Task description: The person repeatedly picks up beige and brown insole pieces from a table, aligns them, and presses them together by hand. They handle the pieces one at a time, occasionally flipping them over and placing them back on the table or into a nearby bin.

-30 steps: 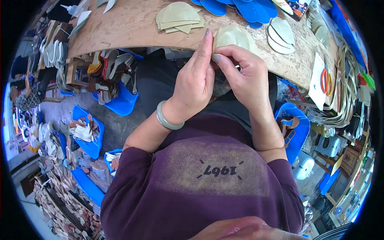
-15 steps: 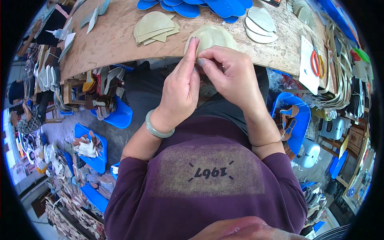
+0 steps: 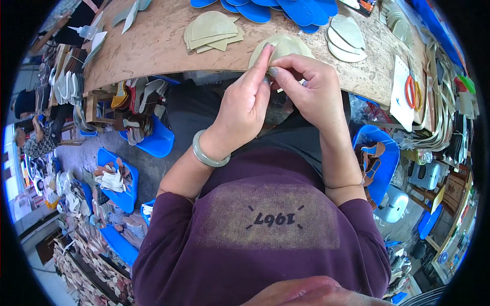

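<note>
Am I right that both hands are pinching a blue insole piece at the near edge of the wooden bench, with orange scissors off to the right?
Not quite: the head view shows the left hand and right hand pinching a beige piece, not a blue one. The blue insoles lie untouched farther back on the bench. The orange scissors are indeed to the right.

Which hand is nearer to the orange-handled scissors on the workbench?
Right. The right hand is by the bench's front edge, closer to the scissors; the left hand lies beyond it, farther away.
</note>
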The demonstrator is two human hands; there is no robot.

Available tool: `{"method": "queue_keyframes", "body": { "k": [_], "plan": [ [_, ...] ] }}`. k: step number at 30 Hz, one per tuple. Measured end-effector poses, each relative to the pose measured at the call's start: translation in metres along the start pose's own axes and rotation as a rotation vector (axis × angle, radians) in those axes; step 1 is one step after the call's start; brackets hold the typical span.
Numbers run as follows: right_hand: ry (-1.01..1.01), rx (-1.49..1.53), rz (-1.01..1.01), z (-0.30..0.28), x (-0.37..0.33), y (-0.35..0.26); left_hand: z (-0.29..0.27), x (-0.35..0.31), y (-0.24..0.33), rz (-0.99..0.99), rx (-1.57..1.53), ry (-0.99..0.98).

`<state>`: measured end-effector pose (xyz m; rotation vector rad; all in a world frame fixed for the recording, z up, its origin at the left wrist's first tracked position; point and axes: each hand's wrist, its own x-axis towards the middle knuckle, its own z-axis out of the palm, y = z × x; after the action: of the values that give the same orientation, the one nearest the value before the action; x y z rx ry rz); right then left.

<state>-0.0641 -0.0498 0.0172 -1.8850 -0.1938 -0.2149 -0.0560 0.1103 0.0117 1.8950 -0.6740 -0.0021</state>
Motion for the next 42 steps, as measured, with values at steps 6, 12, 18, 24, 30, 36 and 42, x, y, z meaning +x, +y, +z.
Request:
{"method": "queue_keyframes", "body": {
  "k": [6, 12, 18, 24, 30, 36, 42],
  "plan": [
    [0.04, 0.158, 0.096, -0.002, 0.001, -0.003, 0.001, 0.005, 0.003, -0.155, -0.416, 0.002],
    [0.08, 0.032, -0.078, 0.003, 0.0, 0.002, 0.0, 0.008, -0.001, -0.38, -0.461, 0.063],
    [-0.034, 0.39, 0.193, -0.007, -0.002, 0.017, 0.014, 0.02, -0.009, -0.312, -0.967, 0.204],
    [0.021, 0.382, 0.135, -0.008, -0.003, 0.014, 0.025, 0.011, -0.009, -0.099, -0.393, 0.144],
    [0.208, 0.225, -0.273, -0.027, -0.034, 0.027, 0.006, 0.036, -0.004, -0.177, -0.866, 0.157],
    [0.293, 0.296, -0.285, -0.067, -0.089, 0.046, 0.009, 0.05, -0.01, -0.221, -0.863, 0.172],
    [0.331, 0.116, 0.403, -0.141, -0.136, 0.125, 0.003, 0.059, -0.018, -0.257, -0.884, 0.206]
  ]
}}
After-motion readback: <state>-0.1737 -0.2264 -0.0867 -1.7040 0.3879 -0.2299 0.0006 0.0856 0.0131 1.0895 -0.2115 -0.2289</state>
